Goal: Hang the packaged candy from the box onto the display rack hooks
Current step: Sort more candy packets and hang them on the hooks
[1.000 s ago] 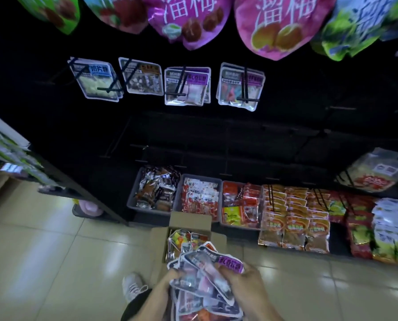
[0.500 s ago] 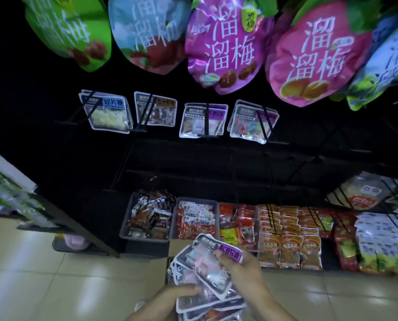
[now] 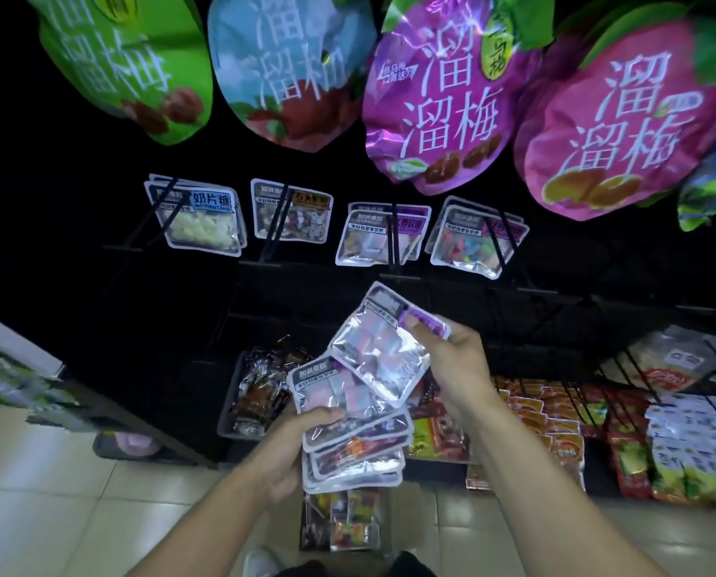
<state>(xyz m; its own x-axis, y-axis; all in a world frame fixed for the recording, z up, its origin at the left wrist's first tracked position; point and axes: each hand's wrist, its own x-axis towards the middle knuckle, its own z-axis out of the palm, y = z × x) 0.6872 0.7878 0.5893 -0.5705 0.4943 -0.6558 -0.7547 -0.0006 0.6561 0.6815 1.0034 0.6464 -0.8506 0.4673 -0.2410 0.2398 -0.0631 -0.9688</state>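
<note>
Glossy foil candy pouch point(image 3: 379, 356), pinched

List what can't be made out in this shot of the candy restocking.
- Box, head view: walls hidden by the stack of packets in the left hand.
- Lifted packet: label blurred, partly under the right hand thumb.
- Rack hooks: tips lost against the dark backing.
- Top bags: cut off by the frame edge.

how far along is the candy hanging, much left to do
Done: four hooks already carry clear silver-edged candy packets on the black display rack. In hand: the right hand pinches one purple-labelled clear packet raised toward the hooks; the left hand grips a stack of similar packets. Left: that stack, plus more packets in the box on the floor.
</note>
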